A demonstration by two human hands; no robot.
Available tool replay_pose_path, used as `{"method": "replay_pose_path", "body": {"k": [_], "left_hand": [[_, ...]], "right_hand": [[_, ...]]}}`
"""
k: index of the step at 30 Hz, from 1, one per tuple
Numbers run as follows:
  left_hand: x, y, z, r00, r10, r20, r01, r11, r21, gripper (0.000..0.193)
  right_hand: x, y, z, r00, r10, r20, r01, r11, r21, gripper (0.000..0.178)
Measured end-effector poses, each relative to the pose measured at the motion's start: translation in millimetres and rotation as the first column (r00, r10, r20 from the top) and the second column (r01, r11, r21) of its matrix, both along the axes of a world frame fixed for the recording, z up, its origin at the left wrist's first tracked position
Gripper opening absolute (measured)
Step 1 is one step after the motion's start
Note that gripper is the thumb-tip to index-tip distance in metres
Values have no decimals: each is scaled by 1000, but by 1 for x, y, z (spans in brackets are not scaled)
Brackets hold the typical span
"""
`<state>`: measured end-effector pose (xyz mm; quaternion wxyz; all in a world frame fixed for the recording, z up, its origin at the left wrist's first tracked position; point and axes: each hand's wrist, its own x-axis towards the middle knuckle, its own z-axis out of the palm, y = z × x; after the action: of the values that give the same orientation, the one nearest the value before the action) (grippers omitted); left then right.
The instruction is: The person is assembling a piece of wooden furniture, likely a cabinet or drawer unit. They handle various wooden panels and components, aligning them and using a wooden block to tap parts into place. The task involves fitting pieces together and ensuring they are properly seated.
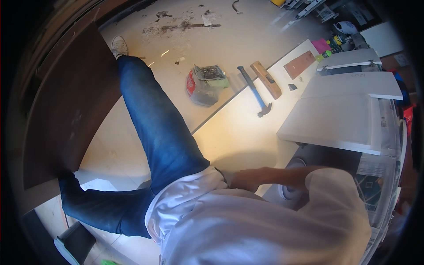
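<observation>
My right hand rests by my hip on a pale board. The white shirt partly covers it and its fingers are hidden. My left hand is out of view. Ahead on the board lies a claw hammer with a blue handle and dark head. Beside it is a wooden hand plane. A flat reddish-brown block and a small dark chip lie farther along.
A large dark brown panel stands at the left beside my legs. On the floor sit a plastic bag and scattered debris. White panels are stacked at the right. A ladder lies at the far right.
</observation>
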<state>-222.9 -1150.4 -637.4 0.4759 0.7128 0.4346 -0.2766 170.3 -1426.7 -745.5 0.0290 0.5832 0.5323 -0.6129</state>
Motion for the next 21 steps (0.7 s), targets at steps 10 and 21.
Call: {"method": "replay_pose_path", "body": {"k": [10, 21], "left_hand": [[9, -15, -4, 982, 104, 156, -86, 989, -116, 37], [26, -41, -7, 942, 216, 257, -100, 911, -399, 41]], "right_hand": [[-18, -5, -36, 957, -221, -189, 239, 968, 76, 23], [-5, -11, 33, 904, -265, -335, 247, 964, -95, 18]]}}
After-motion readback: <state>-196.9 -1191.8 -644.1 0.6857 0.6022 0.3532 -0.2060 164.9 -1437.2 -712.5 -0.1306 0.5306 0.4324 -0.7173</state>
